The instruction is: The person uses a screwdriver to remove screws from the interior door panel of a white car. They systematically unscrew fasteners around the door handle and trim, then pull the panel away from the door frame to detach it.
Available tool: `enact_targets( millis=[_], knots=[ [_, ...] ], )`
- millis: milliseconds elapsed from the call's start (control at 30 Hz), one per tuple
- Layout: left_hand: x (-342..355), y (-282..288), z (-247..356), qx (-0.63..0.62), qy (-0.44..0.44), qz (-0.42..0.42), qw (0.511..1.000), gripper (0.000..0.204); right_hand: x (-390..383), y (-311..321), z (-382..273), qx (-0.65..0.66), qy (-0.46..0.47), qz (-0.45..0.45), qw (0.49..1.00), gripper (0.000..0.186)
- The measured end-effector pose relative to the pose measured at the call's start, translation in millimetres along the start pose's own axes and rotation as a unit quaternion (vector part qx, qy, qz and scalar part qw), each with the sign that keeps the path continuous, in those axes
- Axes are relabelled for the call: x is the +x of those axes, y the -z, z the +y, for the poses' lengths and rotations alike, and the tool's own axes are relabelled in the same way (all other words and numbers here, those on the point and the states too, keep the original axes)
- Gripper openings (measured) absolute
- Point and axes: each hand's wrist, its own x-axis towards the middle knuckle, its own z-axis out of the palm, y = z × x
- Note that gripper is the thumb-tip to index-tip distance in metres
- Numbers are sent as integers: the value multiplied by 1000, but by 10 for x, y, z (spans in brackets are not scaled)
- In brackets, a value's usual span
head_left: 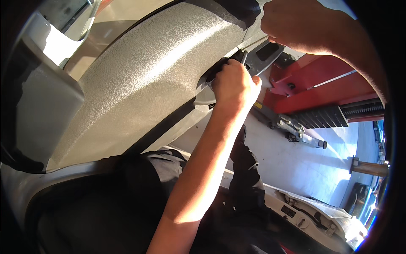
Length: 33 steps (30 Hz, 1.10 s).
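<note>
A grey textured vehicle door trim panel spans the upper middle and left, with a dark recessed handle area at its right end. My left hand has its fingers curled into that recess, gripping the door handle, beside a grey bracket-like piece with a dark opening. My right hand is higher, at the upper right near the panel's far end, its fingers curled and closed; what they hold is hidden.
A red steel lift frame with a grey jointed arm stands right, over a pale floor. A light door sill runs along the lower right, beside my dark-trousered legs. A mirror shows upper left.
</note>
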Motion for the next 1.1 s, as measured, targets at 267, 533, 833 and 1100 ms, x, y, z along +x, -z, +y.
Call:
enact_targets(
  millis=[267, 533, 833, 1100],
  knots=[
    [212, -518, -120, 119, -66, 112, 984, 22, -120, -20, 106, 26, 47, 14, 998, 21],
    [184, -571, -163, 60, -32, 111, 991, 39, -92, -380, -94, -93, 21, 106, 990, 11],
    [140, -635, -243, 125, -56, 126, 982, 39, -238, -577, -165, -29, 28, 228, 973, 7],
    [162, -364, -126, 25, -40, 32, 998, 38, -210, -627, -29, -64, 34, 177, 982, 7]
  ],
)
